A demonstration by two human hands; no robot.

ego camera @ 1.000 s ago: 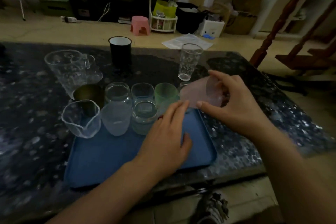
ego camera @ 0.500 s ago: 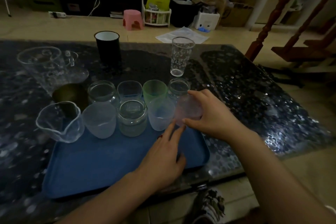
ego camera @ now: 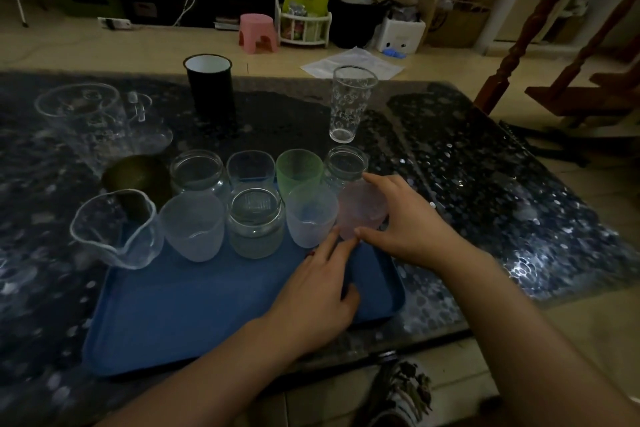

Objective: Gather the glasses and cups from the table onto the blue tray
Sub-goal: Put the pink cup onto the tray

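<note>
The blue tray (ego camera: 194, 308) lies near the table's front edge. Several glasses and cups stand along its far side in two rows, among them a green cup (ego camera: 299, 170) and a frosted cup (ego camera: 311, 215). My right hand (ego camera: 408, 222) grips a frosted pink cup (ego camera: 360, 210) standing upright at the tray's far right corner. My left hand (ego camera: 318, 291) rests flat on the tray, its fingertips beside the pink cup's base. A tall patterned glass (ego camera: 349, 102) and a black mug (ego camera: 209, 87) stand on the table beyond the tray.
A clear glass pitcher (ego camera: 86, 121) stands at the far left of the dark speckled table (ego camera: 485, 191), with a dark bowl (ego camera: 136, 177) and a spouted glass jug (ego camera: 117, 229) at the tray's left edge. Floor clutter and a pink stool (ego camera: 258, 33) lie behind.
My right hand brought the pink cup down from a tilted hold above the tray corner and stood it upright beside the frosted cup. My left hand stayed on the tray.
</note>
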